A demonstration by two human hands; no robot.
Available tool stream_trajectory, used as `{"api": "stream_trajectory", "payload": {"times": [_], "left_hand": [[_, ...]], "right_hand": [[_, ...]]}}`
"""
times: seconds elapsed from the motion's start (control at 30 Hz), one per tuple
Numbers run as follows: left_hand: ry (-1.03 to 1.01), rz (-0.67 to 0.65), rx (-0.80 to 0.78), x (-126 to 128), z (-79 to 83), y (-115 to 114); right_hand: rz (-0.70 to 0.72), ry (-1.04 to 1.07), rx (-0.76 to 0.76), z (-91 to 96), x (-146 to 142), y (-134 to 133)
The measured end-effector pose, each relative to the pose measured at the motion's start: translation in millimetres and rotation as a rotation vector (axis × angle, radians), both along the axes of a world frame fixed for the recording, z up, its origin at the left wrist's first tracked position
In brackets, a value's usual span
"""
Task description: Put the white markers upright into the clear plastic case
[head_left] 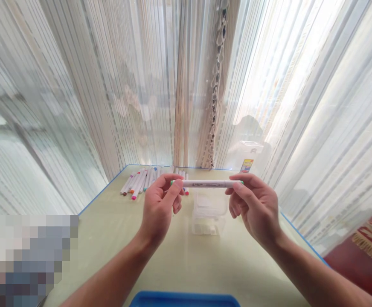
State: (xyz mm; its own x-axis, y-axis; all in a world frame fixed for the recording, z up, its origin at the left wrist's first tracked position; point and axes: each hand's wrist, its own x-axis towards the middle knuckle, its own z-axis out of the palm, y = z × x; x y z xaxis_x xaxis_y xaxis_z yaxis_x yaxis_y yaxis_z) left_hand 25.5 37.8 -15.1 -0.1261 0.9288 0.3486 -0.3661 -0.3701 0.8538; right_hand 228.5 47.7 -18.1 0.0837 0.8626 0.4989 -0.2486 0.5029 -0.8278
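A white marker (208, 184) with green ends is held level above the table, its printed side towards me. My left hand (160, 202) pinches its left end between thumb and fingers. At the opposite end, my right hand (256, 204) is closed on it the same way. Below and behind the marker stands a clear plastic box (209, 217) on the table. Left of my left hand lies a loose pile of white markers (139, 181) with coloured ends. A few more markers (186, 189) lie partly hidden behind that hand.
The pale green table (109, 243) has a blue edge. A blue tray rim (186, 294) shows at the near edge. A clear container with a yellow label (246, 165) stands at the back right. Sheer striped curtains (141, 85) hang behind. Red patterned cloth (365, 247) is at right.
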Motion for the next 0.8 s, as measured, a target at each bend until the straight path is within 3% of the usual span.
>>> {"api": "stream_trajectory", "payload": {"times": [0.8], "left_hand": [[-0.028,0.051,0.022,-0.1,1.3,1.6]], "right_hand": [[-0.023,0.044,0.028,5.2,-1.5,0.5]]}}
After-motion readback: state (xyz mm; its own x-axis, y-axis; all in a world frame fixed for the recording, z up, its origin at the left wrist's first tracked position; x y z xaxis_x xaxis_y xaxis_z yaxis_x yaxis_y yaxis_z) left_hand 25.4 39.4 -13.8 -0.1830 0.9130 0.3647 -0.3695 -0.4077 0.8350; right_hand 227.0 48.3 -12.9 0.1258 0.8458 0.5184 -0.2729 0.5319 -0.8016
